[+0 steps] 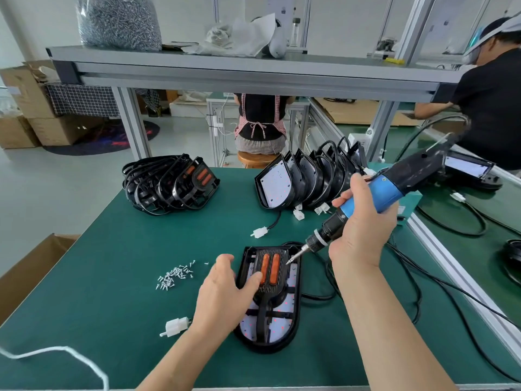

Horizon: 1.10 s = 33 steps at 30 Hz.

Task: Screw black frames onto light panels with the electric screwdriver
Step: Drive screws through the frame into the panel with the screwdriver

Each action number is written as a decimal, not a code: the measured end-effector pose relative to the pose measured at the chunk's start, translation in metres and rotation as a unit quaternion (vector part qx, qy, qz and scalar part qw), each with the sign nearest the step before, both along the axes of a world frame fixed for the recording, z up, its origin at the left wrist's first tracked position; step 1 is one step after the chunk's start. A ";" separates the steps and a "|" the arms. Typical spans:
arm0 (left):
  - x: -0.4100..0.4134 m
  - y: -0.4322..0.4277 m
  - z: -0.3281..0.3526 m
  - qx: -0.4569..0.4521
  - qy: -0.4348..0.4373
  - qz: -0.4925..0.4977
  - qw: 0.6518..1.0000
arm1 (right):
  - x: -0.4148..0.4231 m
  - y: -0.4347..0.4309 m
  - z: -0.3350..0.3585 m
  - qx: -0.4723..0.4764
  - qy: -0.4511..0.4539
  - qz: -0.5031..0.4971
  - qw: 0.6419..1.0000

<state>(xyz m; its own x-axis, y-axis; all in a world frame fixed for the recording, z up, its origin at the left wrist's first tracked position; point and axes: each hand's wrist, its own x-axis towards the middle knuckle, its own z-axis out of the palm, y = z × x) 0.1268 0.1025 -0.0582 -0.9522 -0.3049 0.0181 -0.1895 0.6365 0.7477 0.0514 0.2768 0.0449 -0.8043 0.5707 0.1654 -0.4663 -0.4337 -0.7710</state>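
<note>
The right fingers (356,180) wrap the blue screwdriver (375,189); left fingers (225,261) press flat on the ribbed black frame (270,303), hiding the rounded panel's (282,327) edge.

My green worktop (112,277) stands in a bright workshop with pale walls (42,24) and a pale grey floor (70,179). A grey metal shelf (225,66) crosses above it on aluminium posts (132,122). Cardboard boxes (31,108) are stacked at the far left, beside a dark round rug (112,139). Beyond the shelf a person in a checked apron (260,122) sits on a wooden stool (253,159), back to me. On my right a second green bench (451,221) adjoins mine, with a person in a black shirt (490,108) beside it.
</note>
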 end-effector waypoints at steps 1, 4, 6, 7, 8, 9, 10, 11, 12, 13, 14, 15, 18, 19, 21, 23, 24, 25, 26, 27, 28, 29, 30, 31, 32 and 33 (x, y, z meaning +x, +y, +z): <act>-0.004 0.001 0.000 -0.016 -0.027 -0.005 0.999 | -0.003 0.001 0.001 0.019 0.008 -0.007 1.000; -0.010 0.006 0.003 -0.034 -0.076 -0.004 0.996 | -0.011 0.002 0.001 0.074 0.025 -0.024 0.997; -0.012 0.010 0.005 -0.061 -0.084 -0.009 0.995 | -0.014 0.002 0.000 0.108 0.033 -0.026 0.993; -0.011 0.013 0.006 -0.075 -0.078 -0.014 0.994 | -0.016 0.002 0.000 0.121 0.034 -0.024 0.992; -0.010 0.017 0.007 -0.080 -0.067 -0.020 0.994 | -0.017 0.001 -0.001 0.130 0.036 -0.022 0.991; -0.010 0.021 0.008 -0.073 -0.055 -0.029 0.995 | -0.018 0.002 -0.002 0.136 0.036 -0.021 0.990; -0.009 0.025 0.007 -0.054 -0.046 -0.039 0.997 | -0.019 0.002 -0.004 0.143 0.036 -0.021 0.989; -0.009 0.029 0.007 -0.027 -0.040 -0.047 0.998 | -0.020 0.003 -0.006 0.149 0.034 -0.023 0.988; -0.010 0.031 0.006 0.004 -0.038 -0.052 0.998 | -0.021 0.004 -0.008 0.156 0.033 -0.026 0.987; -0.010 0.032 0.005 0.035 -0.040 -0.054 0.997 | -0.022 0.006 -0.010 0.161 0.033 -0.029 0.986; -0.010 0.032 0.004 0.063 -0.044 -0.055 0.995 | -0.024 0.007 -0.013 0.164 0.033 -0.031 0.985; -0.011 0.031 0.003 0.086 -0.049 -0.057 0.993 | -0.025 0.008 -0.016 0.166 0.032 -0.032 0.985; -0.011 0.027 -0.002 0.128 -0.049 -0.058 0.989 | -0.031 0.008 -0.025 0.163 0.022 -0.033 0.986; -0.011 0.027 -0.004 0.135 -0.047 -0.056 0.988 | -0.033 0.008 -0.028 0.165 0.018 -0.033 0.986; -0.011 0.027 -0.005 0.138 -0.045 -0.054 0.988 | -0.035 0.007 -0.034 0.169 0.010 -0.035 0.985; -0.011 0.028 -0.006 0.135 -0.046 -0.055 0.988 | -0.036 0.006 -0.037 0.171 0.008 -0.037 0.984; -0.011 0.029 -0.006 0.135 -0.047 -0.055 0.988 | -0.037 0.006 -0.038 0.172 0.009 -0.037 0.984; -0.011 0.029 -0.006 0.135 -0.046 -0.055 0.988 | -0.037 0.006 -0.038 0.174 0.011 -0.037 0.984; -0.011 0.029 -0.006 0.136 -0.045 -0.055 0.988 | -0.037 0.006 -0.039 0.177 0.012 -0.036 0.984; -0.011 0.030 -0.006 0.136 -0.044 -0.054 0.988 | -0.038 0.005 -0.039 0.180 0.013 -0.036 0.983; -0.011 0.029 -0.006 0.136 -0.043 -0.053 0.988 | -0.038 0.006 -0.040 0.184 0.012 -0.036 0.982; -0.010 0.029 -0.006 0.136 -0.041 -0.052 0.988 | -0.038 0.005 -0.040 0.185 0.012 -0.035 0.982; -0.010 0.029 -0.006 0.138 -0.040 -0.051 0.988 | -0.039 0.005 -0.041 0.185 0.012 -0.034 0.982; -0.010 0.029 -0.006 0.140 -0.040 -0.051 0.988 | -0.039 0.006 -0.041 0.185 0.011 -0.033 0.982; -0.011 0.029 -0.006 0.142 -0.039 -0.051 0.988 | -0.040 0.006 -0.041 0.184 0.010 -0.033 0.982; -0.011 0.029 -0.006 0.142 -0.038 -0.051 0.988 | -0.040 0.006 -0.042 0.184 0.009 -0.034 0.982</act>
